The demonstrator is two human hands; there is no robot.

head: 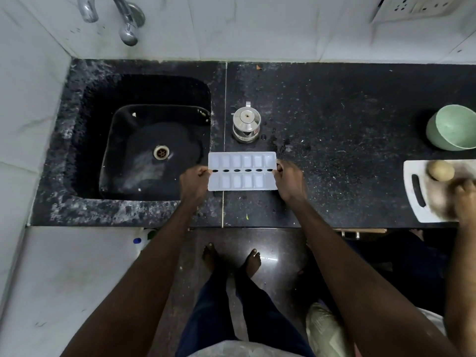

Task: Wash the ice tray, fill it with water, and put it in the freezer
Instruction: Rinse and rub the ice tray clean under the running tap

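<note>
Holding the ice tray (242,171) flat just right of the sink (88,140), over the worktop (334,112), with left grip (194,180) and right grip (289,177) each closed around a short end.

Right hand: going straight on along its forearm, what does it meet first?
Apart from the ice tray it grips, likely the lidded steel pot just behind the tray. Height over the counter is unclear, so the right hand might pass above it.

white ice tray (242,171), speckled black counter (334,112), green bowl (453,127).
</note>
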